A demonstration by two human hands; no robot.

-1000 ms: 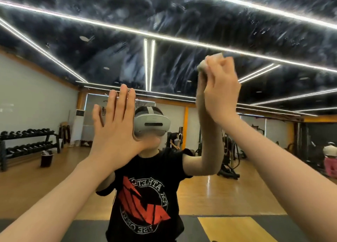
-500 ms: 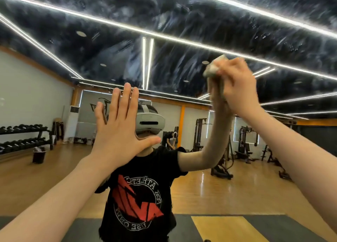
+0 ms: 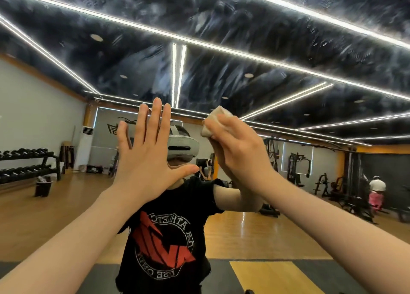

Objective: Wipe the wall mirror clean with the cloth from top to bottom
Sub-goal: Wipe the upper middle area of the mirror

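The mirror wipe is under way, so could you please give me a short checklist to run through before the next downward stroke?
1. Cloth gripped in right hand: ok.
2. Cloth against the wall mirror: ok, it meets its reflection.
3. Left hand flat on the glass, bracing: ok.
4. Upper glass free of smears: not ok, streaks show.
5. Cloth clean enough: cannot tell.
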